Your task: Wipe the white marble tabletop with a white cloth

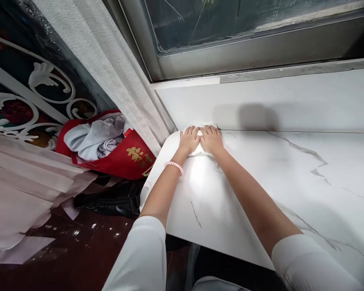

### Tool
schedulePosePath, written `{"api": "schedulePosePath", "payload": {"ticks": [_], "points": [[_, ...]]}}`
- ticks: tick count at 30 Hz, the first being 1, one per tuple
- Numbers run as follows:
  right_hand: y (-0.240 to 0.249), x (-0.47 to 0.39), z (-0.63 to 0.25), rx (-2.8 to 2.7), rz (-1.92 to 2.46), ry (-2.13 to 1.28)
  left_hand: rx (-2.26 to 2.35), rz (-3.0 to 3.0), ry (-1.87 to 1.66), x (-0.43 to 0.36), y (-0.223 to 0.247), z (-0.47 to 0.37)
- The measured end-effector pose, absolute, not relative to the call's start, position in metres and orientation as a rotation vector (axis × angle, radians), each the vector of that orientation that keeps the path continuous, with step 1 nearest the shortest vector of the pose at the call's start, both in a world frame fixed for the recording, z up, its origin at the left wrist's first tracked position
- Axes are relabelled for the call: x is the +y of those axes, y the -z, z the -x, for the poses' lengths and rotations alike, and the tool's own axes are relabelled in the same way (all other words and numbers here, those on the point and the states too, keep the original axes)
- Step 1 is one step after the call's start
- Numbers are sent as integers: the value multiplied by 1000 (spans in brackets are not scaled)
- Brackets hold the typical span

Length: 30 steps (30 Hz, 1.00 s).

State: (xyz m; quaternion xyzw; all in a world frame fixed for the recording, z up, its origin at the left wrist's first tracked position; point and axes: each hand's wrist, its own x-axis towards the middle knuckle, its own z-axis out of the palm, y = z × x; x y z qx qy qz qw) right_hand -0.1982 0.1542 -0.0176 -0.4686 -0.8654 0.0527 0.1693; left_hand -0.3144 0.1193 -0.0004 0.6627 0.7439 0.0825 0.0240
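Observation:
A folded white cloth (199,151) lies on the white marble-patterned tabletop (200,190), against the wall near the table's far left corner. My left hand (189,140) rests flat on the cloth's left part, fingers stretched forward; a pink coiled band circles that wrist. Beside it, my right hand (211,139) presses flat on the right part, with its fingers also extended. The two hands nearly touch at the thumbs. Much of the cloth is hidden beneath them.
A window frame (251,52) rises behind the table. To the left hang a pale curtain (109,60) and a pink drape (27,182). A red bag (121,161) filled with white cloth stands there, with a black bag (112,200) below it.

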Motion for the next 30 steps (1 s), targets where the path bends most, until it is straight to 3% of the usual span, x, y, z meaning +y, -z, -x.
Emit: {"api": "schedulePosePath", "payload": {"ticks": [9, 24, 30], "points": [[16, 118, 166, -2459, 1310, -99, 2288, -2084, -277, 85, 2, 285], [19, -57, 36, -2557, 1240, -8, 2112, -2227, -295, -96, 3, 171], [24, -78, 6, -2537, 1246, 44, 2021, -2280, -340, -114, 6, 148]]}}
